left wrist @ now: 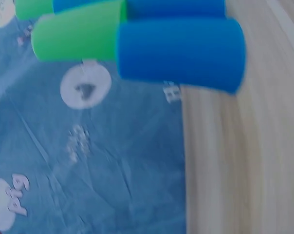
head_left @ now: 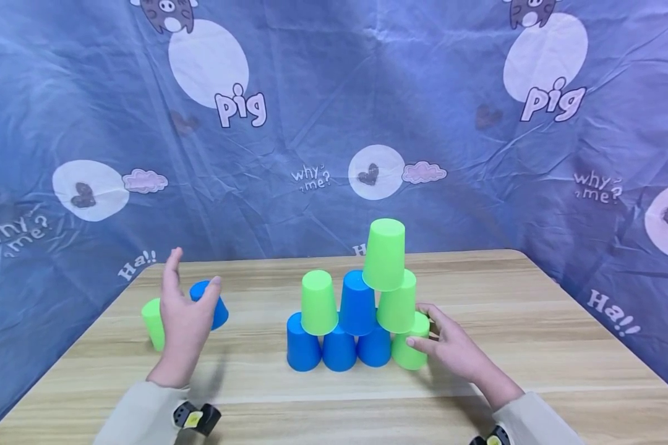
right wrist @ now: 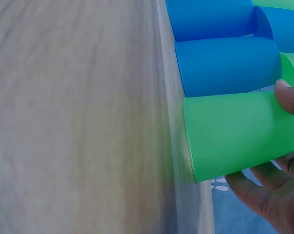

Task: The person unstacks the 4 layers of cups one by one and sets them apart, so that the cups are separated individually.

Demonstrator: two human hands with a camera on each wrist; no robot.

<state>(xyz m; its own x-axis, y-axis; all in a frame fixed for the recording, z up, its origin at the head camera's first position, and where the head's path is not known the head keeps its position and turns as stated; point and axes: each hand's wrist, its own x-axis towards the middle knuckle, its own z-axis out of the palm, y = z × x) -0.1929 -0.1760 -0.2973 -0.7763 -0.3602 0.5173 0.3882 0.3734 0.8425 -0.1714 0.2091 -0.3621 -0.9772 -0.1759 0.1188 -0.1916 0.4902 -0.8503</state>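
Upside-down plastic cups stand stacked as a stepped wall. Its bottom row has three blue cups, including a left one (head_left: 304,346), and a green cup (head_left: 407,353) at the right end. Above them sit a green cup (head_left: 318,303), a blue cup (head_left: 358,303) and another green cup (head_left: 398,306). One green cup (head_left: 386,254) tops the right side. My right hand (head_left: 451,346) holds the bottom-right green cup, thumb (right wrist: 289,97) on one side and fingers on the other. My left hand (head_left: 185,321) is raised with fingers spread, holding nothing, near a separate blue cup (head_left: 220,314).
A loose green cup (head_left: 153,324) stands at the left of the wooden table (head_left: 256,408), partly behind my left hand. Behind the table hangs a blue printed cloth (head_left: 312,123). Both wrists wear black straps.
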